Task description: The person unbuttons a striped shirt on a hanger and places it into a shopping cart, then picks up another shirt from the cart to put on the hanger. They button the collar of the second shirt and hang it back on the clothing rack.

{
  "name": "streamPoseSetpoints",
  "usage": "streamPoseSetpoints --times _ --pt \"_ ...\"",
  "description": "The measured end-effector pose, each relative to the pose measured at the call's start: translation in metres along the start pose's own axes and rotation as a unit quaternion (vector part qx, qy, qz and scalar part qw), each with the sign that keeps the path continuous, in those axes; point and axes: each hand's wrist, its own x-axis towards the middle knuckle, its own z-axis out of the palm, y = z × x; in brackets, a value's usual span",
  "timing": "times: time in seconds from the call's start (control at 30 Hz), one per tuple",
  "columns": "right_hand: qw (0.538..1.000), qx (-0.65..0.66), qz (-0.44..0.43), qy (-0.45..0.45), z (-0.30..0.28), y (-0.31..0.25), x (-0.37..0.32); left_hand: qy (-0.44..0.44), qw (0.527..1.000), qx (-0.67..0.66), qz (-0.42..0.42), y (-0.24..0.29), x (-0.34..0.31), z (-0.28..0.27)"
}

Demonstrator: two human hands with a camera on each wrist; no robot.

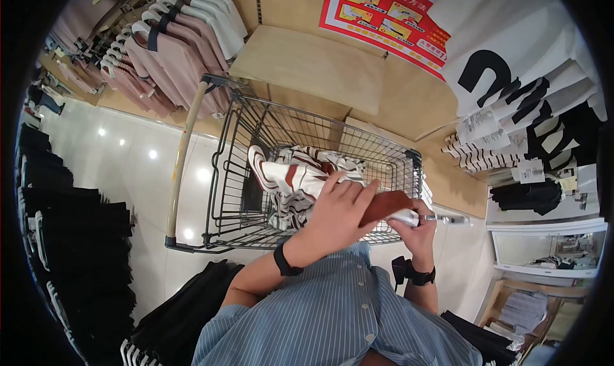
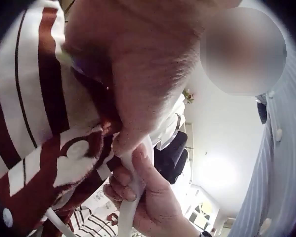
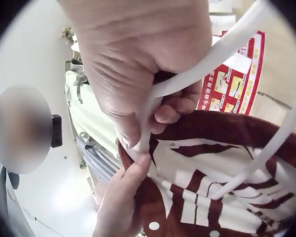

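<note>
striped garment (image 1: 294,177) in white and brown, blue pinstriped shirt (image 1: 320,302)

Large title on the red rectangular poster with yellow panels (image 1: 382,22): Chinese characters 火器使用方法, the one before them partly cut off in the head view; the same wording runs sideways in the right wrist view
Lower corner of that poster: white characters that seem to read 火警电话, then a digit 1, the rest unclear
Captions beside its yellow panels: too small to read
White hanging garment with bold black print (image 1: 524,30): a rounded shape like n or m, no full word readable
White rectangular paper tags (image 1: 479,127): fine print, illegible
</note>
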Motion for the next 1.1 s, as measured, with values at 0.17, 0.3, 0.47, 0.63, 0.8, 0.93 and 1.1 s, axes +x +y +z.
streamPoseSetpoints --times 0.17,0.3,0.47,0.63,0.8,0.93,1.1 --pt "0.944 -0.245 -0.160 0.153 0.017 -0.031 0.021 0.033 0.994 0.072 -0.082 -0.011 0.006 -0.007" --pt "0.942 -0.173 -0.283 0.046 0.014 -0.011 -0.001 0.077 0.983 0.104 -0.128 -0.024 0.008 -0.018" --pt "0.974 -0.145 -0.095 -0.145 0.043 0.028 0.006 0.051 0.994 -0.003 -0.097 -0.006 0.006 -0.034" --pt "0.991 -0.063 -0.029 -0.115 0.046 0.044 0.023 -0.037 0.968 -0.208 -0.135 0.015 0.003 -0.043" --pt "0.988 -0.019 0.128 -0.080 0.032 0.063 0.030 -0.017 0.923 -0.289 -0.252 0.012 -0.002 -0.065" --pt "0.991 0.070 0.058 0.095 -0.012 0.102 0.031 0.110 0.897 -0.254 -0.345 -0.019 -0.016 -0.077" --pt "0.945 0.108 0.237 0.199 -0.035 0.057 0.028 0.072 0.930 -0.158 -0.325 -0.038 -0.033 -0.070"
